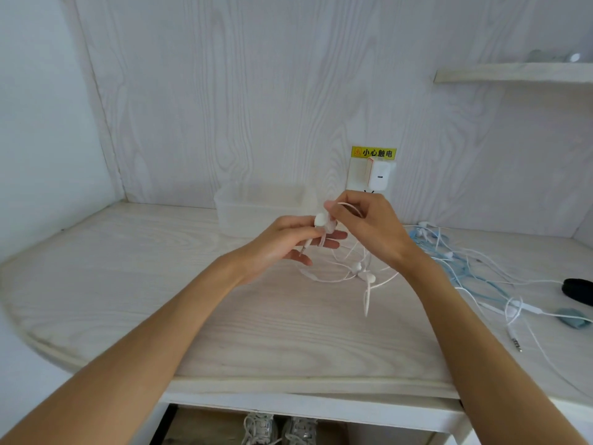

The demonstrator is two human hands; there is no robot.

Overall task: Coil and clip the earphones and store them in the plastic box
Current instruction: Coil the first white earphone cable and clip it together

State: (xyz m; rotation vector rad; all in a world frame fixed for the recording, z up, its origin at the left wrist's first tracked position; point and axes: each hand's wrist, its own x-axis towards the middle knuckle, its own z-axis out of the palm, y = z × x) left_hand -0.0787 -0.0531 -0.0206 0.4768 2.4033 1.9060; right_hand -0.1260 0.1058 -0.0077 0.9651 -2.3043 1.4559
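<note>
Two bare hands meet above the pale wood-grain desk (224, 316), and both are mine. Behind them, against the back wall, stands the clear, frosted plastic storage box (244, 213), open-topped and so nearly the wall's colour that I cannot make out whether anything lies inside; my hands cover its right end. My left hand (288, 242) lies palm up with straight fingers, and a few turns of the thin white wired earphones (340, 274) seem to wrap those fingers, with one white earbud (320, 219) resting by the thumb. My right hand (369, 226) curls over from above and pinches the cord just beside that earbud. Most of the cord hangs loose below, its slack looping onto the desk between my wrists with a second earbud lying there. I judge this cord to be very light, limp and springy: it will slip off straight fingers and uncoil unless pinned, so the hold belongs on the wound bundle itself, never tugging at the delicate joints by the earbuds. Well to the right sprawls a tangle of blue and white earphone cables (465, 268), too knotted to count. Motion blur softens my fingertips, and I see no clip clearly.
</note>
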